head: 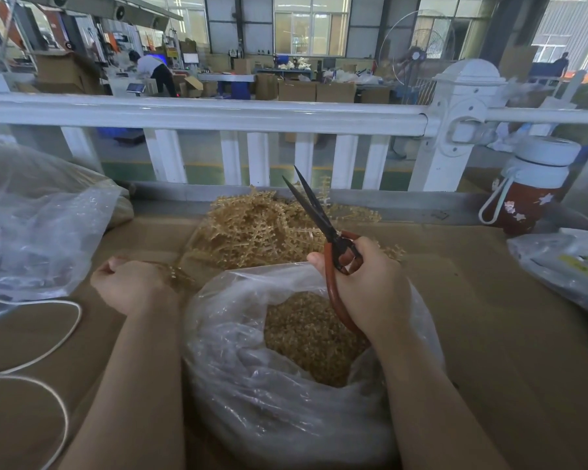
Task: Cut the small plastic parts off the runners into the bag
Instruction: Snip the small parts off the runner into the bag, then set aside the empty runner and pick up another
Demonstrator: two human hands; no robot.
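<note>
A clear plastic bag (pixel 252 374) stands open in front of me, part filled with small amber plastic parts (pixel 306 337). Behind it lies a tangled pile of amber runners (pixel 262 228) on the cardboard. My right hand (pixel 370 286) grips the red handles of black-bladed scissors (pixel 316 212), whose blades are slightly parted and point up and away over the pile. My left hand (pixel 133 286) is curled around one end of a runner (pixel 180 274) just left of the bag's mouth.
Brown cardboard (pixel 489 334) covers the table. A large clear bag (pixel 38 225) sits at the left, a white cord (pixel 48 351) loops below it, a red bottle with a white lid (pixel 530 188) stands at the right, another bag (pixel 564 262) beside it. A white railing (pixel 218 117) runs behind.
</note>
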